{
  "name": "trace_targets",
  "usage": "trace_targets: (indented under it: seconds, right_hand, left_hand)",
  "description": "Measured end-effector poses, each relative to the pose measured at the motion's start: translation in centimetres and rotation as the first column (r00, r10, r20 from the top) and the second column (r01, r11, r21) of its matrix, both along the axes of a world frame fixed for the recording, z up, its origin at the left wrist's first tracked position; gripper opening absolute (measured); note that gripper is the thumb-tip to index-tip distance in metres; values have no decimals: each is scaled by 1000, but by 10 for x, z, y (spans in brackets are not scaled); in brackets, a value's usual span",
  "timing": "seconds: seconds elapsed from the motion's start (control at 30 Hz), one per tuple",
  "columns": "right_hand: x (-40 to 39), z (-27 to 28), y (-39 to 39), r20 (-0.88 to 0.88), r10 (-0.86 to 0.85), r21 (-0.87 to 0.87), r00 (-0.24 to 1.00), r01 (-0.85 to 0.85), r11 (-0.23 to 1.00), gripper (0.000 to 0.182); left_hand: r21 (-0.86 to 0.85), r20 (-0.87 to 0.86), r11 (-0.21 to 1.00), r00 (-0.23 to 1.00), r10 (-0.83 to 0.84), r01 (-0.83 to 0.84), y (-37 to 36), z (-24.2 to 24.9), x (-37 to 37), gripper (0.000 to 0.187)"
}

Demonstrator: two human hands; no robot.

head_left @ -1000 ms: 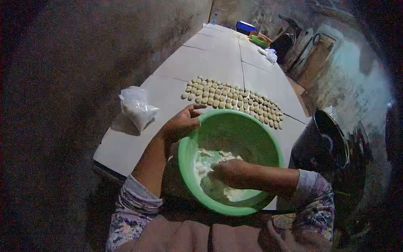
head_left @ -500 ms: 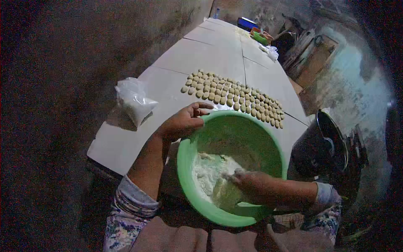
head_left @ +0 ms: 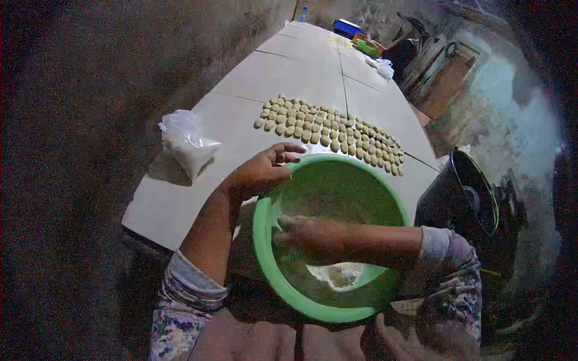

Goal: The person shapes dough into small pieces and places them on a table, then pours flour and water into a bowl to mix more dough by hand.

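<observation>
A large green basin (head_left: 389,195) stands in front of me, tilted a little in my view. My left hand (head_left: 265,171) grips its upper left rim, thumb toward the inside and fingers bent over the edge. Inside the basin, my right hand (head_left: 304,239) is at the left wall, its fingers smeared by motion and partly hidden. White flour (head_left: 336,275) shows on the basin floor below my right wrist. Whether my right hand holds any of it cannot be made out.
Rows of small oval dough pieces (head_left: 330,129) lie on the white tabletop (head_left: 295,69) beyond the basin. A clear plastic bag of white powder (head_left: 188,147) sits at the left. A dark bucket (head_left: 445,198) stands at the right. Blue and green containers (head_left: 367,48) are at the far end.
My right hand has moved left across the basin to its left wall, and the flour now shows lower, under my wrist. My left hand stays on the rim. The view has shifted slightly.
</observation>
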State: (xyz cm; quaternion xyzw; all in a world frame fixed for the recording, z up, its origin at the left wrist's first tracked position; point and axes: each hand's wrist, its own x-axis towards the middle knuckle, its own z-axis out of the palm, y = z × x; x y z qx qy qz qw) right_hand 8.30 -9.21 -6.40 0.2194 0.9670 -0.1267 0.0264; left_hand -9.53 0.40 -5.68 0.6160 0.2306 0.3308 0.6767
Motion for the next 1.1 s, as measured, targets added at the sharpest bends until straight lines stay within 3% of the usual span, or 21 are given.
trace_targets:
  seconds: [0.07,0.1,0.2,0.27,0.33,0.37,0.4,0.47,0.5,0.6,0.63,0.67,0.73,0.83,0.9,0.93,0.97,1.0,1.03,1.07,1.1]
  right_hand:
    - [8,0,-23,203,33,-172,979,3,985,32]
    - [-2,59,-35,369,-87,-311,925,211,927,35]
    - [55,59,-38,316,-58,-303,947,159,940,40]
    - [73,67,-48,359,-118,-28,926,137,990,40]
    - [86,39,-67,348,-142,-101,927,187,977,33]
    - [84,26,-70,275,-210,-282,938,288,915,29]
    - [76,23,-70,271,-219,-282,937,295,913,29]
    - [59,22,-66,459,-213,-254,863,357,899,26]
    - [56,26,-60,356,-178,-231,917,272,934,24]
    - [51,36,-44,363,-234,-173,902,312,934,25]
    - [58,35,-35,268,-341,-197,901,398,896,28]
    - [58,38,-23,305,-353,-100,885,398,912,35]
    - [65,41,0,275,-534,-225,800,593,773,43]
    - [82,5,12,186,-410,-88,893,431,898,50]
    - [24,48,-20,361,-472,-192,804,560,806,61]
    - [27,36,-25,269,-265,-244,926,332,911,63]
    - [32,-4,-25,134,-127,-574,983,182,798,54]
    - [15,27,-48,210,-43,-405,977,127,906,44]
    - [23,2,-59,156,-31,-354,987,85,931,43]
    - [24,9,-67,-25,-190,-417,982,162,894,44]
    - [26,22,-69,103,-197,-416,975,222,882,43]
  left_hand:
    - [-22,13,1000,1000,-7,7,2,-3,0,53]
    - [-46,24,999,1000,-9,10,-2,2,-1,52]
    - [-57,31,998,999,-15,16,-2,1,0,51]
    - [-17,-22,1000,1000,-2,2,-5,6,-1,50]
    - [-31,-43,1000,999,2,-4,-2,2,-2,49]
    - [-24,-28,1000,1000,0,-1,-1,1,-1,49]
    - [-13,-14,1000,1000,-5,5,0,1,1,50]
    - [68,-60,998,998,5,-1,1,3,-1,51]
    - [59,-74,997,996,46,-41,-2,6,-3,51]
    - [24,-74,999,997,34,-33,1,4,-6,51]
    - [32,-53,999,998,19,-17,2,1,-6,51]
    - [38,-31,999,1000,6,-4,1,1,-5,52]
    - [82,-69,996,997,44,-39,-5,7,-5,52]
    - [59,-129,998,991,36,-29,-2,10,-2,52]
    - [7,-146,997,987,75,-75,-5,12,-3,51]
    - [4,-147,997,986,77,-77,-3,8,-4,51]
    - [-5,-144,997,986,80,-82,1,3,-4,51]
    - [-14,-142,996,986,83,-86,3,1,-4,51]
    - [-17,-147,996,986,81,-84,3,1,-4,51]
    - [9,-150,998,986,70,-70,1,3,-4,52]
    - [34,-151,998,987,59,-55,0,5,-4,52]
